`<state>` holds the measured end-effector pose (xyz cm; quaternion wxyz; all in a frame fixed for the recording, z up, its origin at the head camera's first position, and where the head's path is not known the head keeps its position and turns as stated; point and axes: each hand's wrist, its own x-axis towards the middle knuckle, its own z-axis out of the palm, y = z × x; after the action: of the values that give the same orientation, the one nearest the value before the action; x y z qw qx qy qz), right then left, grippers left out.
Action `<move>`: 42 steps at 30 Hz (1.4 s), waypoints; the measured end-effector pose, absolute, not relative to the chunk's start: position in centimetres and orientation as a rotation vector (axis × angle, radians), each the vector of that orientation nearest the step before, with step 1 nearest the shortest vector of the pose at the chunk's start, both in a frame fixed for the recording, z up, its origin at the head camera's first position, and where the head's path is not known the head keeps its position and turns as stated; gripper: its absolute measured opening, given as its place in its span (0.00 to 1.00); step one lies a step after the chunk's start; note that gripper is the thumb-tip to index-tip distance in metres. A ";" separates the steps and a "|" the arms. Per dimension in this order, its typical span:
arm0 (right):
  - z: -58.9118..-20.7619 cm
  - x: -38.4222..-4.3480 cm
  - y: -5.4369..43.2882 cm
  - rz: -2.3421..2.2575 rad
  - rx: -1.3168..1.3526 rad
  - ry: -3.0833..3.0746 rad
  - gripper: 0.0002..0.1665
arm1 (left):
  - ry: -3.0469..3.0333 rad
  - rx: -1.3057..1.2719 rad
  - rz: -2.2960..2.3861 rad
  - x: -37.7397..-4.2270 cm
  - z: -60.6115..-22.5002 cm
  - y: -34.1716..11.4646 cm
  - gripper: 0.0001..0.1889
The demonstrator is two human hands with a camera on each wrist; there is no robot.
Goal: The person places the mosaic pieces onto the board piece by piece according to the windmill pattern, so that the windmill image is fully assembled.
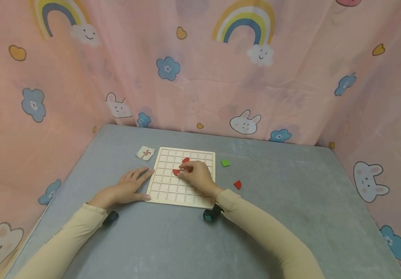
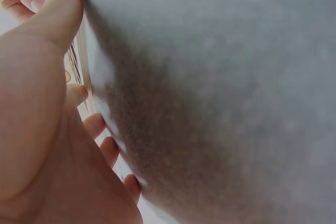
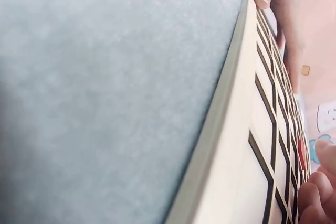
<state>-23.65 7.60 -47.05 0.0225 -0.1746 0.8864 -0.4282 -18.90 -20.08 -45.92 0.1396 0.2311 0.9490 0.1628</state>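
A pale wooden grid board (image 1: 167,197) lies flat on the table. My left hand (image 1: 127,188) spreads along its left side, with thumb and index fingertips at the board's edge. Over the middle of the board, my right hand (image 1: 198,176) reaches in with bent fingers. Its thumb and index fingertips come together at a red quarter-circle piece (image 1: 176,172) in the grid, which they partly cover. Just beyond those fingers sits another red quarter-circle piece (image 1: 185,159). In the right wrist view, the curled fingers (image 3: 310,195) are close over the grid, near a patch of red.
Right of the board lie a green square piece (image 1: 225,163) and a loose red quarter-circle piece (image 1: 238,185). A small card (image 1: 146,153) printed with a red pattern on a grid is near the board's far left corner. Pink patterned curtains (image 1: 200,97) surround the grey table (image 1: 291,193).
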 end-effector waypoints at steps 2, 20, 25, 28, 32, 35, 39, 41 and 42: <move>-47.0 -23.5 7.9 -1.389 -0.535 2.698 0.18 | 2.742 0.669 0.469 -18.9 -45.9 -20.1 0.49; -45.4 -22.5 13.4 -1.468 -0.505 2.582 0.19 | 2.742 0.685 0.512 -19.0 -45.9 -20.3 0.49; -45.0 -22.1 15.8 -1.466 -0.480 2.632 0.19 | 2.734 0.676 0.483 -18.9 -45.6 -20.2 0.48; -44.6 -21.9 17.2 -1.431 -0.484 2.682 0.18 | 2.732 0.672 0.475 -18.9 -45.6 -20.2 0.48; -44.4 -21.6 18.9 -1.382 -0.473 2.735 0.19 | 2.733 0.670 0.476 -18.8 -45.7 -20.2 0.48; -44.3 -21.2 20.0 -1.378 -0.470 2.744 0.19 | 2.735 0.681 0.502 -18.8 -45.8 -20.1 0.48; -44.2 -20.5 21.2 -1.375 -0.464 2.739 0.20 | 2.735 0.697 0.523 -18.8 -45.8 -20.2 0.48; -44.3 -20.1 21.7 -1.370 -0.454 2.745 0.20 | 2.730 0.685 0.518 -18.9 -45.8 -20.2 0.48; -44.5 -19.8 22.0 -1.366 -0.454 2.750 0.20 | 2.730 0.681 0.513 -18.9 -45.9 -20.2 0.48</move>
<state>-19.84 21.98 -44.45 0.0187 -0.1461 0.8859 -0.4399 -18.87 -20.19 -45.87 0.1401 0.2358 0.9451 0.1777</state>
